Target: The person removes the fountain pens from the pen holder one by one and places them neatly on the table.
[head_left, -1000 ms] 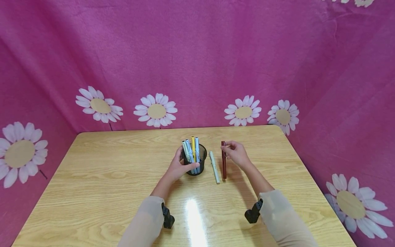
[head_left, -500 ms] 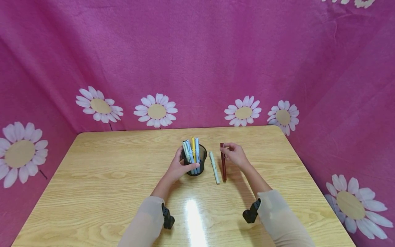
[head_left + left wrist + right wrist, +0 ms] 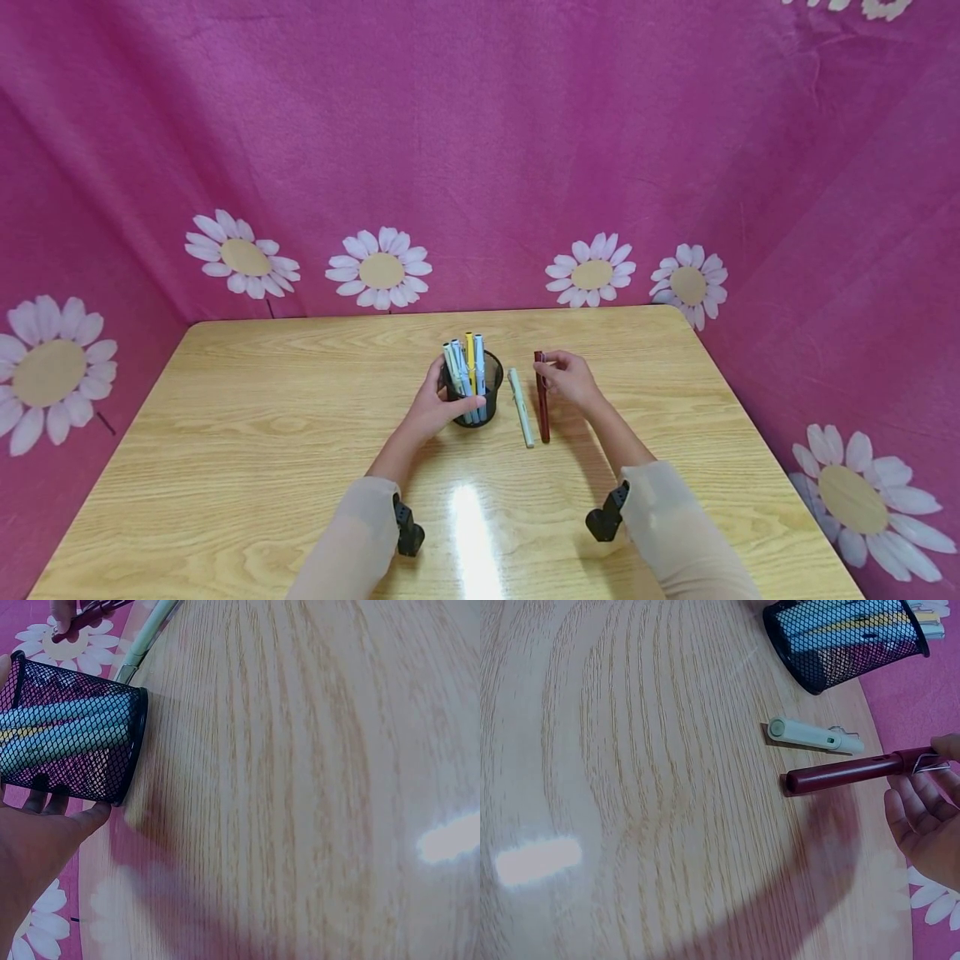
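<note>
Right grip [image 3: 572, 381] pinches dark-red pen [image 3: 543, 417]; left grip [image 3: 430, 409] holds mesh cup [image 3: 491, 404]; glossy wooden table [image 3: 262, 450]; pink daisy backdrop [image 3: 480, 150].

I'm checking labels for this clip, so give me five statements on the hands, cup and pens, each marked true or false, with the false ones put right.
1. The left hand holds the black mesh cup. True.
2. The right hand holds the red pen. True.
3. The cup has no pens in it. False: several are in it, including a yellow pen.
4. The loose green pen lies on the table. True.
5. The red pen is nearer the cup than the loose green pen. False: the loose green pen is nearer.
</note>
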`<action>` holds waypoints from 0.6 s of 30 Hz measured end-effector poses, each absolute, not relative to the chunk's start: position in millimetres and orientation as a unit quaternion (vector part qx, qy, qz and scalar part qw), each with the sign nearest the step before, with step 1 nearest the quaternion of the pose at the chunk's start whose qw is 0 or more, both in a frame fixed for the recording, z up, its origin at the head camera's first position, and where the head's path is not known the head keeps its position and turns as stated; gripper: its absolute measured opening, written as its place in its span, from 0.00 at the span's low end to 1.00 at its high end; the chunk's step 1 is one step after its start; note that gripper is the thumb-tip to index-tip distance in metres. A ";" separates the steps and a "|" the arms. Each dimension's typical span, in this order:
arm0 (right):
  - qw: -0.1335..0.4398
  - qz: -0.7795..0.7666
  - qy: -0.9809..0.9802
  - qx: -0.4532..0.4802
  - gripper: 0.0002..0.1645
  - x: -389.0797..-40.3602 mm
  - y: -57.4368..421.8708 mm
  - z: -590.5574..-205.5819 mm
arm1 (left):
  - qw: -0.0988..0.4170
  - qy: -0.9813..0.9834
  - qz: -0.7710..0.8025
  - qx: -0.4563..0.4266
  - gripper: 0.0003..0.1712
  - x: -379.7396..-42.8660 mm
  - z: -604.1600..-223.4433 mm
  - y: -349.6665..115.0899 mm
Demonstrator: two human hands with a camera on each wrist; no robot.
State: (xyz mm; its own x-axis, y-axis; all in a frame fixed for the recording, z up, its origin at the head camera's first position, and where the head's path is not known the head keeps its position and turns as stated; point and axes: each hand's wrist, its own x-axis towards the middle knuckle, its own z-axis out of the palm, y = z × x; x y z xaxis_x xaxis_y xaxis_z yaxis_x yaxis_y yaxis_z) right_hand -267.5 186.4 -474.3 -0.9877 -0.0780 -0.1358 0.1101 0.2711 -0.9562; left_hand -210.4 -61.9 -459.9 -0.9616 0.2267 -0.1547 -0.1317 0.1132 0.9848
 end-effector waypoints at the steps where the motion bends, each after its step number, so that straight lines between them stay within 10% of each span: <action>1: 0.077 -0.602 0.794 0.010 0.18 -267.8 186.5 -474.9 | 0.135 0.734 0.665 0.032 0.56 -210.2 -459.8 -61.9; 18: 0.087 -0.610 0.786 0.042 0.22 -269.5 184.8 -486.5 | 0.131 0.737 0.662 0.028 0.55 -219.3 -476.1 -60.8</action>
